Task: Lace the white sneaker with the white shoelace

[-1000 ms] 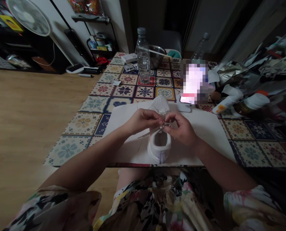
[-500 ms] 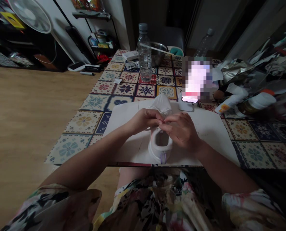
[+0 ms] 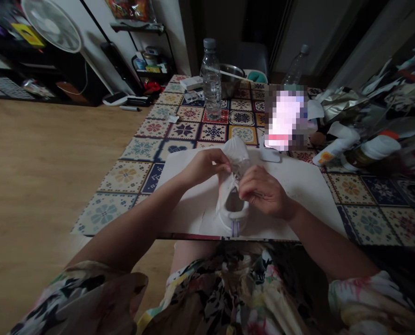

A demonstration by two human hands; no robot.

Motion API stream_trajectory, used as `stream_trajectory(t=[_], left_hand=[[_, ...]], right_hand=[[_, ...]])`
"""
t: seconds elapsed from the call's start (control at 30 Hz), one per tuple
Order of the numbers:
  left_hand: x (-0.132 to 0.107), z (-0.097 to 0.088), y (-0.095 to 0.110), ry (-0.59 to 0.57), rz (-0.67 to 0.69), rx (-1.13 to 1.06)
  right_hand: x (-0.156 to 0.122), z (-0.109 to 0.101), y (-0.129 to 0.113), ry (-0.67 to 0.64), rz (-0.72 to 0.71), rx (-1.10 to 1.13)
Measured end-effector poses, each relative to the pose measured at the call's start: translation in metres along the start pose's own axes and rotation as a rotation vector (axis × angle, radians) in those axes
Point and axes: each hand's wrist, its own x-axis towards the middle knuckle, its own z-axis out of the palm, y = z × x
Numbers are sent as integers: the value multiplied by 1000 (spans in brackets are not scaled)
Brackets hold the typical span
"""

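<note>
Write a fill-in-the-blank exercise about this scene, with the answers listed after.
1. Both hands, the left hand and the right hand, work at the laces of a small white ____.
2. The shoe rests on a white ____ laid over the patterned table.
3. Behind the shoe, a clear plastic ____ with a grey cap stands upright.
4. At the upper left, a white ____ stands on the wooden floor.

Answers: shoe; sheet; bottle; fan

Patterned table [image 3: 137, 173] bears white sheet [image 3: 298, 186], water bottle [image 3: 211, 81]
</note>
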Motion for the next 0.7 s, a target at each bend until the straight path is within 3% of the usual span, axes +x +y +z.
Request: stream_trajectory(t=[0.1,0.2,0.37,0.5,0.6,0.7], left_hand=[[0,1,3,55,96,194],[0,2,6,39,128,291],[-2,-4,6,-67,143,310],[-4,-11,11,-77,168,271],[-8,-15,19,-217,210,197],[-11,-16,26,-395,211,166]], right_hand=[[-1,1,0,-47,-21,-7],[0,2,0,-69,-19,-5],[2,0,-2,-65,0,20],[1,0,-2,-26,36,-134],[0,1,0,18,90,-242],[0,2,0,54,143,-203]])
